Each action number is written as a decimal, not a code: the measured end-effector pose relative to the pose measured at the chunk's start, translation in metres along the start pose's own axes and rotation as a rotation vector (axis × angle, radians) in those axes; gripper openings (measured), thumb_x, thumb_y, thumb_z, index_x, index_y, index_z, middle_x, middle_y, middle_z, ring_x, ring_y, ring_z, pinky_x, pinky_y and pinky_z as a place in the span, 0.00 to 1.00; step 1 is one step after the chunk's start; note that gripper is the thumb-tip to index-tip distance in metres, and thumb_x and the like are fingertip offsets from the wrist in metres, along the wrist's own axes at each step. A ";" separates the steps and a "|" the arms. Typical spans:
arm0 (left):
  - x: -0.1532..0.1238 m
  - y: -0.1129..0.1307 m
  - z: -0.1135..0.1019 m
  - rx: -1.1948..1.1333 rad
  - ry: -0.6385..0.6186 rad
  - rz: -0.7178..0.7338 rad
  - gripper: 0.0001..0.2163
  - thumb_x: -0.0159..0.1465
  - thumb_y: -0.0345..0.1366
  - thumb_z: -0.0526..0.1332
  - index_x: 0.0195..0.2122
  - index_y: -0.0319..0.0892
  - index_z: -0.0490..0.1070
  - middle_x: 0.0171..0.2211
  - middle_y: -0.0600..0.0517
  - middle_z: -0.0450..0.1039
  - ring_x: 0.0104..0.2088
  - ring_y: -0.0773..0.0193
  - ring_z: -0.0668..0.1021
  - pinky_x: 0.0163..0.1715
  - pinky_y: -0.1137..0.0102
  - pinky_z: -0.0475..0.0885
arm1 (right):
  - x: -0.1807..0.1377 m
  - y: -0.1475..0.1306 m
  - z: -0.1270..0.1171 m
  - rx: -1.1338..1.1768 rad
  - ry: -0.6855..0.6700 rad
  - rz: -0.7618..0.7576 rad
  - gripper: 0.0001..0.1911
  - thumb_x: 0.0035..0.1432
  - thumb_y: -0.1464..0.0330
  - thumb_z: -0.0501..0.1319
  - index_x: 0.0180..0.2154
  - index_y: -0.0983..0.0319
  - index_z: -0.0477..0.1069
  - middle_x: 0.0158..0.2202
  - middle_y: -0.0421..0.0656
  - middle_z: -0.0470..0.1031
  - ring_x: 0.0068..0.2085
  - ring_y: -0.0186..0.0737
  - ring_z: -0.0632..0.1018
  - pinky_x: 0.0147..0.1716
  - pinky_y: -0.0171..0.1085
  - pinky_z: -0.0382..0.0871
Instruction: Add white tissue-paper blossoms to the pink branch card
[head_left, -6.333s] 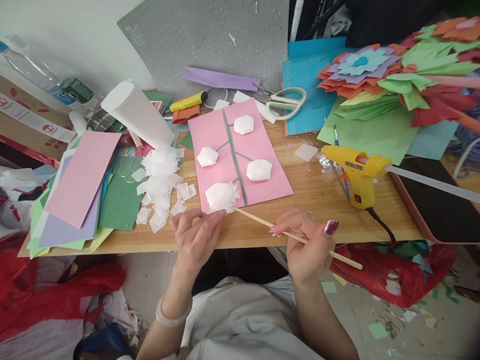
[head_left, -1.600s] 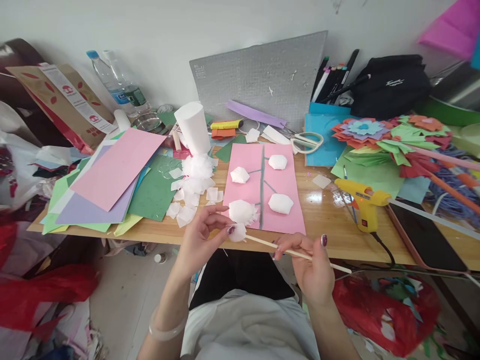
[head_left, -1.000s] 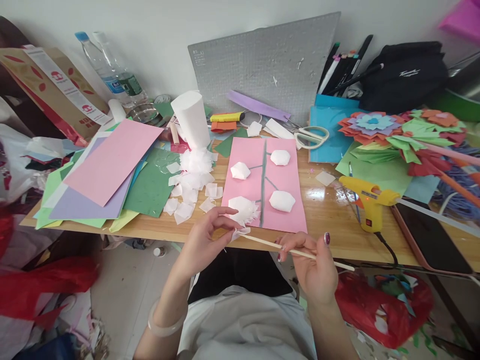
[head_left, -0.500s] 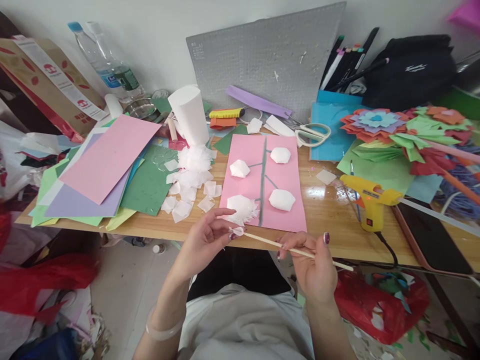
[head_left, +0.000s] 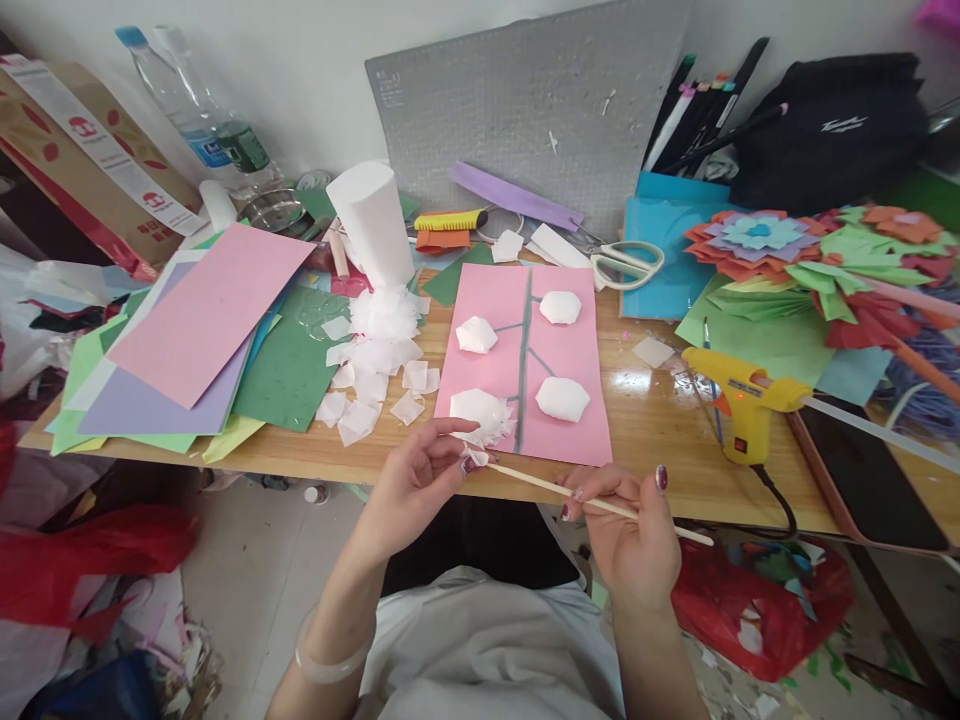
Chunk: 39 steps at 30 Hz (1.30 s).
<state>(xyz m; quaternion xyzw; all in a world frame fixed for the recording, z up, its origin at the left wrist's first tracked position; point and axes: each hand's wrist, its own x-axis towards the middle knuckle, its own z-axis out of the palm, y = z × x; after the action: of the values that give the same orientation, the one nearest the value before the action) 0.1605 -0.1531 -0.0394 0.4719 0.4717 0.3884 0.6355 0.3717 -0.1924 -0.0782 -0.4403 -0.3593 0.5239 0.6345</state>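
Observation:
My right hand (head_left: 626, 530) is closed round a thin wooden stick (head_left: 592, 503) that slants up to the left. My left hand (head_left: 420, 478) pinches a small piece of white tissue (head_left: 475, 458) at the stick's tip, just below the table's near edge. Right above lies a pink card (head_left: 525, 360) with a grey-green stem and white tissue puffs; the fluffiest puff (head_left: 481, 414) sits nearest my left fingers.
Loose white tissue squares (head_left: 367, 375) and a white roll (head_left: 371, 225) lie left of the card, beside stacked coloured papers (head_left: 202, 340). A yellow glue gun (head_left: 739, 400) stands at right, scissors (head_left: 626, 265) and paper flowers (head_left: 780, 250) behind. Red bags (head_left: 757, 610) sit under the table.
The tissue piece at the stick's tip has been squeezed smaller between my left fingers. Both hands stay near the table edge; the view has tilted slightly down.

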 end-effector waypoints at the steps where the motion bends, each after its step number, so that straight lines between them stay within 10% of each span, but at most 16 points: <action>1: 0.000 0.001 0.000 0.001 -0.009 0.004 0.15 0.63 0.40 0.66 0.49 0.41 0.70 0.36 0.48 0.80 0.42 0.60 0.81 0.44 0.67 0.73 | 0.000 0.000 0.000 -0.003 -0.003 0.000 0.33 0.69 0.50 0.45 0.24 0.58 0.78 0.17 0.43 0.73 0.27 0.42 0.76 0.38 0.44 0.71; 18: -0.009 0.002 0.001 -0.065 -0.122 -0.003 0.16 0.69 0.40 0.59 0.56 0.44 0.64 0.49 0.42 0.79 0.52 0.58 0.79 0.54 0.61 0.73 | -0.004 -0.001 -0.005 -0.080 -0.025 -0.017 0.34 0.68 0.48 0.45 0.25 0.58 0.79 0.19 0.44 0.74 0.27 0.43 0.76 0.38 0.46 0.71; 32: -0.015 -0.001 -0.006 0.273 0.431 0.214 0.19 0.62 0.36 0.66 0.52 0.46 0.63 0.37 0.54 0.77 0.40 0.62 0.83 0.48 0.63 0.76 | -0.006 -0.004 -0.007 -0.137 0.086 -0.107 0.31 0.69 0.51 0.46 0.27 0.58 0.79 0.22 0.43 0.75 0.30 0.42 0.76 0.38 0.43 0.71; 39: -0.010 -0.005 0.008 0.602 0.491 0.266 0.17 0.66 0.35 0.62 0.55 0.46 0.65 0.40 0.51 0.81 0.45 0.59 0.82 0.48 0.62 0.72 | -0.006 -0.004 -0.005 -0.218 0.131 -0.125 0.31 0.69 0.51 0.45 0.26 0.57 0.78 0.23 0.44 0.75 0.34 0.46 0.77 0.36 0.44 0.69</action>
<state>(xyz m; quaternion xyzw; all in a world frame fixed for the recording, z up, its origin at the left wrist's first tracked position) 0.1656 -0.1654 -0.0414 0.5871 0.6369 0.4128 0.2817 0.3759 -0.1995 -0.0764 -0.5168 -0.3985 0.4114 0.6363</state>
